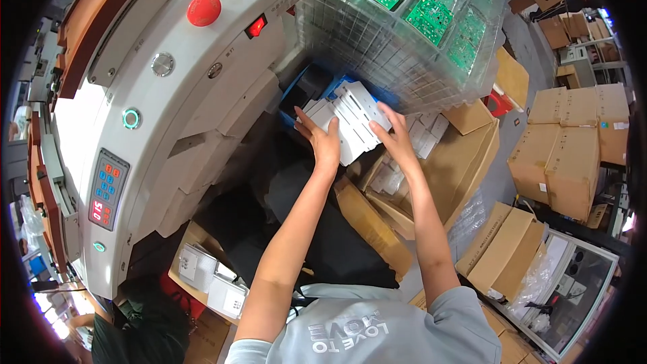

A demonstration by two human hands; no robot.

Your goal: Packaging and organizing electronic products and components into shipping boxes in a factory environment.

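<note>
A stack of white plastic casings (355,113) lies between my two hands, beside a blue bin (306,81). My left hand (321,140) rests along the stack's left side, thumb and fingers curved round white pieces there. Against the right side is my right hand (396,136), its thumb and fingers bent onto the edge of the casings. Parts of the stack's lower pieces are hidden. Just right of my right hand, more white pieces (424,136) lie in an open cardboard box (465,168).
A large machine (195,81) with a red push button (203,10) and keypad stands at left. Clear trays (377,47) of green circuit boards (431,17) rise at the back. Another carton (192,232) of white parts sits lower left. Stacked cartons (569,141) stand far right.
</note>
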